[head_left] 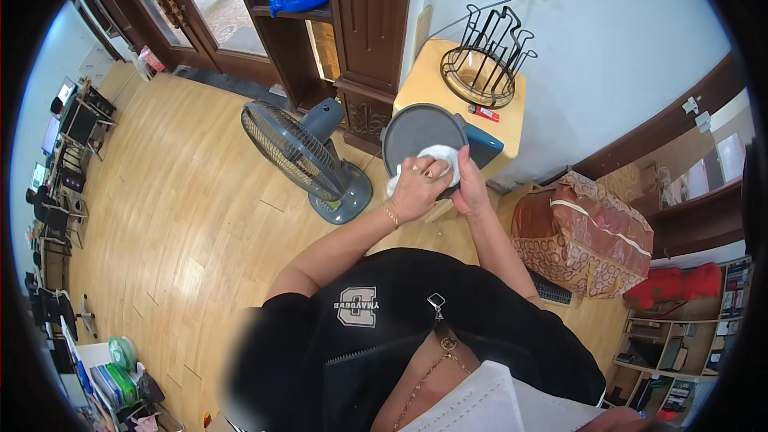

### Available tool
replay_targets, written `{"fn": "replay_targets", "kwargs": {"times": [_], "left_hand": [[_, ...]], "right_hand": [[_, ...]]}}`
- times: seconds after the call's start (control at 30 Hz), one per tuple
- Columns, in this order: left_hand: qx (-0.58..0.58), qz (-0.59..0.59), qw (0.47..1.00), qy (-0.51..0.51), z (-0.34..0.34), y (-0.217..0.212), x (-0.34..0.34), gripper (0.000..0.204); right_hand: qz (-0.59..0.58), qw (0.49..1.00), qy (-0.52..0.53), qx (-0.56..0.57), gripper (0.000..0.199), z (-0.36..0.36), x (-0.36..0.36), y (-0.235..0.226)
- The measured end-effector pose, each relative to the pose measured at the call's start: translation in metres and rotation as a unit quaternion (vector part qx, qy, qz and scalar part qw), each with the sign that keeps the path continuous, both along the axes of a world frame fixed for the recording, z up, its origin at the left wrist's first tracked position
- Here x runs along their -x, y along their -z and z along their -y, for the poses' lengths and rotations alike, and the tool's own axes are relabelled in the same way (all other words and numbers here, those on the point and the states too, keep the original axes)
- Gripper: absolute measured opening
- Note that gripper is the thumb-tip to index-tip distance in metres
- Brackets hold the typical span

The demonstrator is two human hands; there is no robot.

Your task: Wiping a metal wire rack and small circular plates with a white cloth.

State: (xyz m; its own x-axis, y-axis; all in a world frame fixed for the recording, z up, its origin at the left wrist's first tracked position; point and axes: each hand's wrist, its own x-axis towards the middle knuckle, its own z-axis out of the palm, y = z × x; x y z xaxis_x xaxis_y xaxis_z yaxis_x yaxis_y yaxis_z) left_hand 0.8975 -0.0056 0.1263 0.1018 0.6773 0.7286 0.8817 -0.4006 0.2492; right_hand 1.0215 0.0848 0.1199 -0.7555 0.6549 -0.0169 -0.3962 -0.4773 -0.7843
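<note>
Landmark: yellow stand (513, 108). The round grey disc (412, 130) was held up at the stand's near edge, overlapping its front left in view; whether its underside touched the stand could not be told. Right hand (472, 184) clamped on the rim nearest the wearer, thumb up along the edge, fingers underneath hidden. Left hand (419, 190) bunched around a white cloth (439, 154), pressing it to the disc's upper face. Judged stiff and flat, moderate in weight, probably metal or hard plastic; the smooth face looked likely to slip if damp. The raised rim seemed the best hold, ideally at opposite sides, since a one-sided grip would let the far edge dip. Cloth soft, light, easily crumpled. Around: a blue-green object (485, 144) at the stand's front right, partly covered by the disc and the closest obstacle; a red lighter (485, 114) farther back; a black wire rack (478, 78) at the stand's rear, its upright prongs apt to snag a disc pushed that way. A fan (296, 150) stood left of the stand, a patterned bag (582, 236) on the floor to its near right.
</note>
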Motion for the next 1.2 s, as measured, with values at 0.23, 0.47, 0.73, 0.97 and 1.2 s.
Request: {"fn": "replay_targets", "kwargs": {"times": [0.23, 0.47, 0.73, 0.97, 1.2], "left_hand": [[-0.049, -0.038, 0.991, -0.116, -0.042, -0.011, 0.040, 0.031], [0.055, -0.021, 0.950, -0.306, -0.031, 0.027, 0.061, 0.022], [0.213, 0.056, 0.942, -0.252, -0.005, 0.054, 0.072, 0.018], [0.004, 0.179, 0.930, -0.321, -0.044, 0.013, 0.081, 0.020], [0.057, 0.047, 0.987, -0.142, -0.011, -0.009, 0.036, 0.030]], "right_hand": [[0.033, 0.997, 0.065, 0.026, 0.045, 0.018, 0.016, 0.003], [0.024, 0.997, 0.072, -0.010, 0.046, 0.014, 0.019, 0.013], [0.006, 0.998, 0.056, -0.005, 0.044, -0.001, 0.026, 0.009], [0.058, 0.996, 0.020, -0.072, 0.046, 0.012, 0.048, 0.021], [0.037, 0.997, -0.062, 0.038, 0.051, -0.021, 0.042, 0.008]]}}
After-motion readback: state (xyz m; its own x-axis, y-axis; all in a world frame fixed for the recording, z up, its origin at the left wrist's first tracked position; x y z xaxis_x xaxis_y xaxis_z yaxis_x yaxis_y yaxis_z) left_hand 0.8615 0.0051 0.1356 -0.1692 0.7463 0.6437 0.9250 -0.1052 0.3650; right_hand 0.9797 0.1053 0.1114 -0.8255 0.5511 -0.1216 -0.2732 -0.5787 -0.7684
